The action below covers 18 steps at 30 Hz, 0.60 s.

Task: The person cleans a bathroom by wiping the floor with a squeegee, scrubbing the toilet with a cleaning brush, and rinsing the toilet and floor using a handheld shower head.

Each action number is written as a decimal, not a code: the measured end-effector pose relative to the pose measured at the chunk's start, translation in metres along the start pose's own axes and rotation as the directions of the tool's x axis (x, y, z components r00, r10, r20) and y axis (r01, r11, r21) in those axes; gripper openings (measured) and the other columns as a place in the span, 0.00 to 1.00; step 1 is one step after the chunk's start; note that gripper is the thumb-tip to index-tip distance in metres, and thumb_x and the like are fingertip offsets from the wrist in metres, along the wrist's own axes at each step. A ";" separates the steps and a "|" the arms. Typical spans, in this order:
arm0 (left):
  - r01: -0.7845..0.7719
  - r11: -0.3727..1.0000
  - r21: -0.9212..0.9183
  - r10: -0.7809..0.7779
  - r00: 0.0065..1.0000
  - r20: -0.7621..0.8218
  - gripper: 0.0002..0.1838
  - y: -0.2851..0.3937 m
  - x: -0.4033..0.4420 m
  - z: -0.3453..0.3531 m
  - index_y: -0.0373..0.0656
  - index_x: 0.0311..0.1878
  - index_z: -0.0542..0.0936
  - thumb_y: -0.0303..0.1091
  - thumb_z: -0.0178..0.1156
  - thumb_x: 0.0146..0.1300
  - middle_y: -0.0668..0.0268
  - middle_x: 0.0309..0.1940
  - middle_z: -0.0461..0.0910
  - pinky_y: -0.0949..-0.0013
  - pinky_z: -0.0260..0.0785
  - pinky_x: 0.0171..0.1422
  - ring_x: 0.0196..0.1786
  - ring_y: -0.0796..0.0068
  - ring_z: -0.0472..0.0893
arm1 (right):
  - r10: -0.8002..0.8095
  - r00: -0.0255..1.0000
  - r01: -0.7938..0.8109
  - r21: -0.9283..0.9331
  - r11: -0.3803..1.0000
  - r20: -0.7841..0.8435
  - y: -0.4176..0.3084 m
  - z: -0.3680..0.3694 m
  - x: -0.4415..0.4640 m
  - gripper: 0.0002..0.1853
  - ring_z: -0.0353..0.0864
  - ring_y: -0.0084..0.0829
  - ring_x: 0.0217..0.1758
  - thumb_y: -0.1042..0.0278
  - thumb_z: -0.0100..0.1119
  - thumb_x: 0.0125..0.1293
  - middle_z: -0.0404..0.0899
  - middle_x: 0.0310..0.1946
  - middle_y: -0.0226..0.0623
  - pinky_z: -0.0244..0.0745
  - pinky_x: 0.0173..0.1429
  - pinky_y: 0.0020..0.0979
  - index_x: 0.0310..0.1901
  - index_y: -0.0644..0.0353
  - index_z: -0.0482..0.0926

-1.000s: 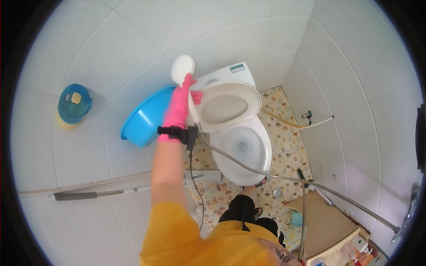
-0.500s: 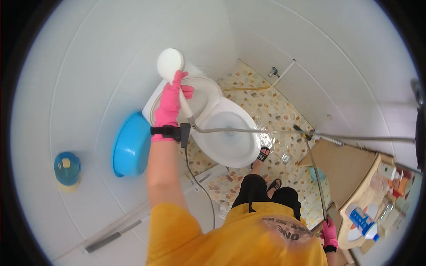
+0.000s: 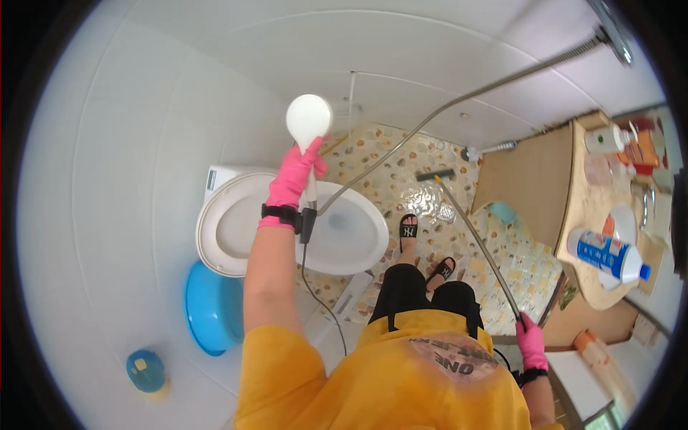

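My left hand (image 3: 295, 175), in a pink rubber glove, is closed around the handle of a white shower head (image 3: 309, 118). It is raised above the white toilet (image 3: 351, 259), whose lid is up. A metal hose (image 3: 437, 113) runs from the shower head to a fixture at upper right. My right hand (image 3: 531, 344), also in a pink glove, grips the upper end of a long-handled brush (image 3: 476, 238). The brush's narrow dark head is over the wet pebble-patterned floor (image 3: 401, 161). Whether its bristles touch the floor I cannot tell.
Left of the toilet is a blue basin (image 3: 212, 308). On the right, a washstand counter (image 3: 573, 208) holds a blue-and-white bottle (image 3: 608, 254) and a pump bottle (image 3: 606, 139). Another brush-like tool (image 3: 489, 150) lies near the far wall. A cable hangs from my left wrist.
The view has turned toward the right. My left hand has shifted the shower head to the right, toward the floor beyond the toilet. The brush head now lies nearer me, apart from the hose.
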<state>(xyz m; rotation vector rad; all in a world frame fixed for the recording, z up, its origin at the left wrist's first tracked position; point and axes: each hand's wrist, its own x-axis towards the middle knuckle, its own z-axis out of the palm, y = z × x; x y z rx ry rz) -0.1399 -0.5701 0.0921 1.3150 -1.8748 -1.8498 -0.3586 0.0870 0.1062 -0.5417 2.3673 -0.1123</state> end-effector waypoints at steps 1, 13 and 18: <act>0.047 0.996 0.076 -0.048 0.999 0.013 0.33 0.004 0.000 0.017 0.41 0.58 0.77 0.62 0.54 0.65 0.67 0.23 0.77 0.72 0.69 0.38 0.27 0.76 0.76 | -0.080 0.996 0.082 0.024 0.996 -0.045 0.001 0.008 0.009 0.21 0.81 0.53 0.43 0.64 0.56 0.64 0.81 0.40 0.54 0.76 0.46 0.44 0.59 0.53 0.75; 0.109 0.912 0.395 -0.261 0.897 0.356 0.31 -0.041 -0.073 0.197 0.36 0.44 0.75 0.61 0.57 0.63 0.63 0.21 0.78 0.72 0.68 0.36 0.26 0.73 0.75 | -0.186 0.955 0.129 0.239 0.962 0.232 -0.005 0.101 0.148 0.20 0.79 0.50 0.50 0.59 0.55 0.64 0.81 0.44 0.49 0.73 0.53 0.44 0.57 0.53 0.75; -0.050 0.857 0.514 -0.303 0.757 0.579 0.33 -0.043 -0.117 0.271 0.44 0.64 0.71 0.55 0.62 0.62 0.66 0.24 0.78 0.71 0.69 0.34 0.26 0.77 0.75 | -0.032 0.977 -0.011 0.198 0.980 0.211 0.119 0.103 0.038 0.23 0.77 0.45 0.57 0.50 0.57 0.63 0.79 0.51 0.50 0.68 0.65 0.39 0.54 0.56 0.79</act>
